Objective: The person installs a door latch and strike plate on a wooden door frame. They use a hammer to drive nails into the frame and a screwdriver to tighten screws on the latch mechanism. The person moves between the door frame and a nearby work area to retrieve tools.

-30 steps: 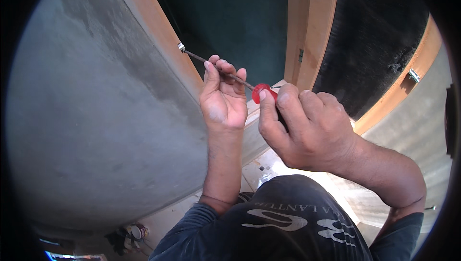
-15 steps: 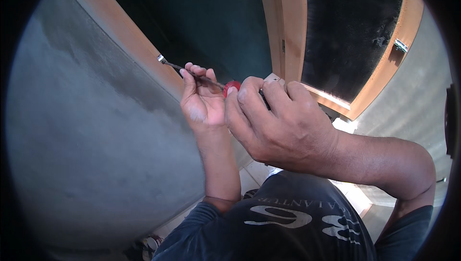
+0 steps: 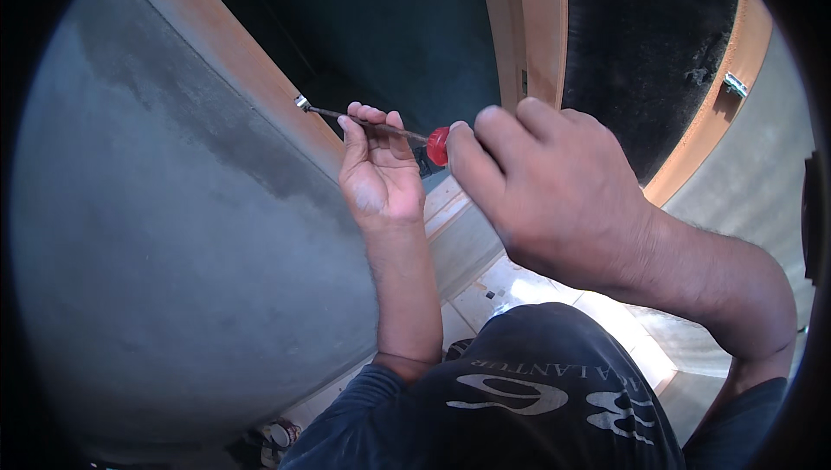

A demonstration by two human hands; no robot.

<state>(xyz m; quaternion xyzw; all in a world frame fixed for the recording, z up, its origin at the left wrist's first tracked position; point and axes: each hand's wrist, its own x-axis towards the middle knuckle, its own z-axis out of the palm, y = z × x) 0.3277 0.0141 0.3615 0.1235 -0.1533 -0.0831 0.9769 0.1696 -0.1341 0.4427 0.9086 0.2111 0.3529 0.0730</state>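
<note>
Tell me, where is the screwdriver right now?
In the head view, the screwdriver sits upper centre, gripped by the right hand, steadied by the left hand, tip at the wooden frame.

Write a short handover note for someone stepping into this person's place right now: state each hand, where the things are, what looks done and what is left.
Left hand: fingertips pinch the thin dark metal shaft of the screwdriver, steadying it.
Right hand: closed round the red plastic handle.
Screwdriver tip sits on a small silver metal fitting on the light-brown wooden door frame, beside the grey plastered wall.
A second silver fitting shows on the far frame piece.
Done: tool seated on the fitting.
Left: whether the fitting is fully driven cannot be told; check it.
</note>
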